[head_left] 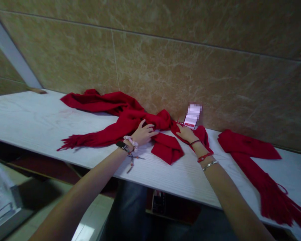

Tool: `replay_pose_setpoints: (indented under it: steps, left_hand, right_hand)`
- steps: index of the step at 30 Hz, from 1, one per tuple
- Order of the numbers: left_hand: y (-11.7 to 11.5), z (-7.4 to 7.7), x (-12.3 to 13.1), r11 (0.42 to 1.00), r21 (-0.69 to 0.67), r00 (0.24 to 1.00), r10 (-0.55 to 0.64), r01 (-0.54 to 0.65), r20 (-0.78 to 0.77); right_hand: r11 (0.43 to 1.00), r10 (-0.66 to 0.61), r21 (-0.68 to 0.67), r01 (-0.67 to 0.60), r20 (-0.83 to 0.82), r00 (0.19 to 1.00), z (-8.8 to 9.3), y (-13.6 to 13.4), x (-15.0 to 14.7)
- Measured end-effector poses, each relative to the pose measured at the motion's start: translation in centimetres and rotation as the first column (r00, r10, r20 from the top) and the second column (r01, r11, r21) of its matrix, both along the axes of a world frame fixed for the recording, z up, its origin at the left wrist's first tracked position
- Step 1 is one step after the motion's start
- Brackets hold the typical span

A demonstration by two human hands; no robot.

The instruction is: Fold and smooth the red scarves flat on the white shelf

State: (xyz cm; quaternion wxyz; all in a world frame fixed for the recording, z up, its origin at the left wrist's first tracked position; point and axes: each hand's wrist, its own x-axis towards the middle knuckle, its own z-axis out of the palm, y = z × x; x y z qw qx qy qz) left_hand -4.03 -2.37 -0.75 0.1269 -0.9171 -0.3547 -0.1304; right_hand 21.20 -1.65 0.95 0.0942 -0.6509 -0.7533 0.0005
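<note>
Forearms cross the front edge of the tabletop. Under that edge: open shelf, only container I can make out; dark item in it, too dim to ID. Second red scarf sits toward the right end, fringe at the front edge; a stray elbow could drag it off. Left hand mostly open, fingers spread on the main red scarf, no clear grip. Bracelet strings dangling there might snag the knit. Right hand part-curled on the right-hand bunch; can't tell if it's pinching. Main scarf lies mid-tabletop, up close to the back edge. Hard tug could topple the phone propped against the wall.
</note>
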Motion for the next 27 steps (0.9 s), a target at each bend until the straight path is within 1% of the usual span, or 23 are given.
replay_pose_setpoints:
  steps: [1, 2, 4, 5, 6, 7, 9, 11, 12, 13, 14, 15, 17, 18, 19, 20, 21, 22, 23, 24, 25, 27]
  left_hand:
    - [0.2, 0.3, -0.6, 0.995, 0.049, 0.995, 0.087, -0.090, 0.051]
    - [0.4, 0.5, -1.2, 0.975, 0.092, 0.973, 0.192, -0.204, 0.128]
    - [0.7, 1.0, -2.4, 0.889, 0.118, 0.868, 0.391, -0.442, 0.305]
    - [0.8, 1.2, -2.9, 0.850, 0.103, 0.814, 0.451, -0.517, 0.366]
    - [0.9, 1.4, -3.4, 0.829, 0.083, 0.780, 0.479, -0.553, 0.403]
    - [1.0, 1.6, -3.8, 0.826, 0.069, 0.765, 0.484, -0.560, 0.424]
    - [1.2, 2.1, -4.1, 0.859, 0.061, 0.783, 0.433, -0.509, 0.447]
    - [1.4, 2.7, -3.8, 0.922, 0.045, 0.826, 0.323, -0.386, 0.463]
    - [1.5, 3.0, -3.3, 0.953, 0.015, 0.849, 0.261, -0.302, 0.460]
    - [1.5, 3.1, -2.7, 0.975, -0.034, 0.872, 0.211, -0.219, 0.442]
    - [1.5, 3.1, -1.9, 0.985, -0.099, 0.898, 0.171, -0.143, 0.405]
    - [1.5, 2.8, -1.2, 0.978, -0.173, 0.924, 0.172, -0.118, 0.342]
    - [1.5, 1.9, 0.1, 0.947, -0.269, 0.962, 0.225, -0.178, 0.153]
    - [1.5, 1.3, 0.5, 0.935, -0.281, 0.966, 0.245, -0.215, 0.079]
    - [1.6, 0.7, 0.7, 0.926, -0.275, 0.956, 0.286, -0.260, 0.059]
    - [1.7, 0.2, 0.7, 0.919, -0.256, 0.944, 0.323, -0.298, 0.061]
    - [1.9, -0.2, 0.6, 0.916, -0.230, 0.932, 0.354, -0.329, 0.077]
    - [2.1, -0.4, 0.3, 0.914, -0.205, 0.921, 0.375, -0.350, 0.100]
    - [2.2, -0.6, 0.0, 0.914, -0.183, 0.915, 0.385, -0.361, 0.119]
    - [2.3, -0.6, -0.2, 0.916, -0.162, 0.912, 0.388, -0.366, 0.136]
    - [2.3, -0.5, -0.4, 0.919, -0.143, 0.909, 0.388, -0.369, 0.152]
    - [2.0, -0.3, -0.6, 0.923, -0.099, 0.905, 0.384, -0.372, 0.183]
  right_hand:
    - [1.000, -0.005, 0.004, 0.005, -0.006, 1.000, -0.3, -0.1, 0.0]
    - [1.000, -0.009, 0.010, 0.009, -0.014, 1.000, -0.5, -0.2, 0.1]
    - [1.000, -0.007, 0.026, 0.008, -0.040, 0.999, -0.3, -0.4, 0.6]
    - [0.999, -0.005, 0.035, 0.007, -0.057, 0.998, 0.1, -0.5, 1.0]
    - [0.999, -0.008, 0.047, 0.011, -0.079, 0.997, 0.6, -0.5, 1.5]
    - [0.997, -0.017, 0.068, 0.024, -0.104, 0.994, 1.4, -0.6, 2.3]
    - [0.987, -0.054, 0.141, 0.079, -0.171, 0.984, 3.3, -0.7, 4.2]
    - [0.949, -0.096, 0.265, 0.169, -0.266, 0.959, 5.3, -1.0, 6.5]
    - [0.919, -0.113, 0.326, 0.222, -0.322, 0.940, 6.3, -1.2, 7.8]
    - [0.880, -0.123, 0.383, 0.280, -0.384, 0.915, 7.1, -1.5, 8.9]
    - [0.824, -0.127, 0.442, 0.354, -0.465, 0.876, 7.8, -1.8, 10.0]
    - [0.758, -0.138, 0.487, 0.434, -0.531, 0.836, 8.4, -2.2, 10.9]
    - [0.621, -0.149, 0.538, 0.570, -0.633, 0.760, 9.2, -3.1, 12.2]
    - [0.578, -0.165, 0.550, 0.603, -0.645, 0.746, 9.5, -3.5, 12.5]
    - [0.589, -0.193, 0.555, 0.587, -0.608, 0.770, 9.6, -3.8, 12.5]
    - [0.652, -0.219, 0.547, 0.525, -0.528, 0.821, 9.7, -4.0, 12.3]
    - [0.745, -0.221, 0.514, 0.426, -0.413, 0.883, 9.6, -4.1, 11.7]
    - [0.837, -0.195, 0.451, 0.310, -0.285, 0.939, 9.5, -4.1, 10.9]
    - [0.910, -0.135, 0.368, 0.191, -0.171, 0.976, 9.1, -3.9, 9.8]
    - [0.939, -0.081, 0.322, 0.117, -0.124, 0.989, 8.6, -3.6, 8.5]
    - [0.955, -0.033, 0.291, 0.058, -0.092, 0.995, 7.9, -3.2, 7.0]
    - [0.973, 0.048, 0.227, -0.036, -0.045, 0.998, 6.0, -2.6, 3.8]
